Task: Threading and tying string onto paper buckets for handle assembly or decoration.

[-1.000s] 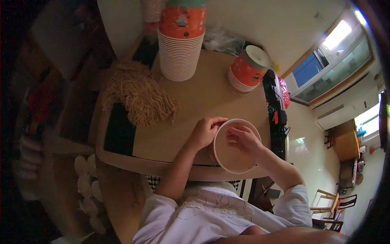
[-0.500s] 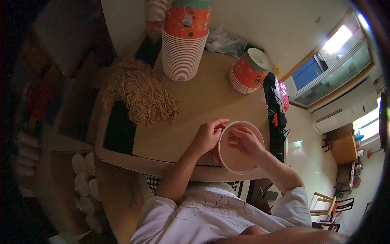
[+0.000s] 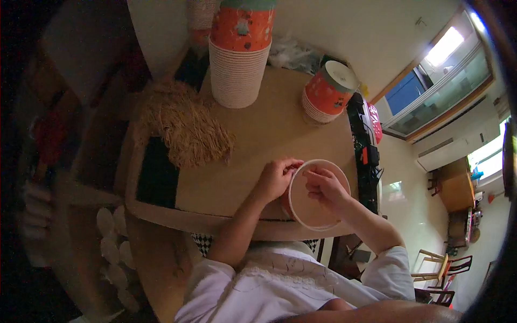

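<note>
An open paper cup (image 3: 315, 212) with a white inside stands at the near edge of the cardboard-covered table (image 3: 264, 140). My left hand (image 3: 277, 177) grips its left rim, fingers curled over the edge. My right hand (image 3: 323, 185) reaches over the cup's mouth, fingertips pinched together near the left hand at the rim. Whether the fingers hold something small is too blurred to tell.
A tall stack of orange-patterned paper cups (image 3: 239, 54) stands at the back. A shorter upside-down stack (image 3: 328, 94) sits back right. A heap of straw-like shredded filler (image 3: 186, 126) lies on the left. White lids (image 3: 110, 247) lie lower left.
The cup and both hands have stayed in place; my fingers have shifted slightly along the cup's rim.
</note>
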### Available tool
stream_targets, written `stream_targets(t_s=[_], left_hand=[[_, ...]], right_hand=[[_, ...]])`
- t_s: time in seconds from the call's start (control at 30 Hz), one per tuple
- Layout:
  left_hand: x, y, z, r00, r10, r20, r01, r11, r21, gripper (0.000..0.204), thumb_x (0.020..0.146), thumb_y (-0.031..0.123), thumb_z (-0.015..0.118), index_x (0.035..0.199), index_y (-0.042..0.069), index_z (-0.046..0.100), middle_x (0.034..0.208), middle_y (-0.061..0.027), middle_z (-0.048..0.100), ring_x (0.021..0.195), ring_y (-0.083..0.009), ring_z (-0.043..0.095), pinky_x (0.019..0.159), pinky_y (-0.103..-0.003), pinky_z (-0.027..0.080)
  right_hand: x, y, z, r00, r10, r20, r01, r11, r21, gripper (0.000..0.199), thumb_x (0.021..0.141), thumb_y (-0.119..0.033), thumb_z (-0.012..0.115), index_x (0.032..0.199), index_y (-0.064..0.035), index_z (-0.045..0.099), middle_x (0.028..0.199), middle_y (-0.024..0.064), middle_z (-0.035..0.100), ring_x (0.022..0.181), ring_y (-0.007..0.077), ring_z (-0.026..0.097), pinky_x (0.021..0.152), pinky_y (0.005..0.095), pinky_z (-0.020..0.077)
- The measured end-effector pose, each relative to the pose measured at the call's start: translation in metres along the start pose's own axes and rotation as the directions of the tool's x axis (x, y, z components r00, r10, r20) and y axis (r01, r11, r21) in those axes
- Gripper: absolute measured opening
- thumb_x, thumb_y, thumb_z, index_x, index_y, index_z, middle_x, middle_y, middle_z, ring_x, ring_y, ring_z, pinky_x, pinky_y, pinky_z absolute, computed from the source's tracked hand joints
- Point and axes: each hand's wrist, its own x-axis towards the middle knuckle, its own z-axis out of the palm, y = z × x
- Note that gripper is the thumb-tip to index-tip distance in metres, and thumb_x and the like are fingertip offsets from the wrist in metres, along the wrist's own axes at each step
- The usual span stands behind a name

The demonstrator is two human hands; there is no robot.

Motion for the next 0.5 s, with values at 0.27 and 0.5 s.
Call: stream_targets(t_s=[0.27,0.5], left_hand=[[-0.001,0.003,-0.0019,0.997,-0.056,0.044,0.056,0.998,0.009,0.023,0.081,0.0,0.049,0.101,0.003,0.061,0.092,-0.015,0.064,0.084,-0.0245,0.064,0.074,-0.032,0.049],[-0.0024,0.0087,-0.0039,0.999,-0.02,0.033,0.019,1.0,0.02,0.024,0.08,-0.002,0.049,0.101,0.003,0.062,0.095,-0.0142,0.063,0.085,-0.0265,0.062,0.076,-0.032,0.048]], right_hand=[[0.01,0.0055,-0.0074,1.0,-0.006,-0.03,0.006,1.0,-0.005,0.009,0.09,-0.016,0.052,0.092,-0.0083,0.054,0.064,-0.0058,0.036,0.054,0.004,0.034,0.047,0.0197,0.0282],[0.008,0.0027,-0.004,1.0,-0.002,0.018,0.002,1.0,-0.002,0.009,0.089,-0.018,0.054,0.091,-0.0086,0.054,0.066,-0.005,0.04,0.055,0.0048,0.037,0.048,0.0198,0.0328]])
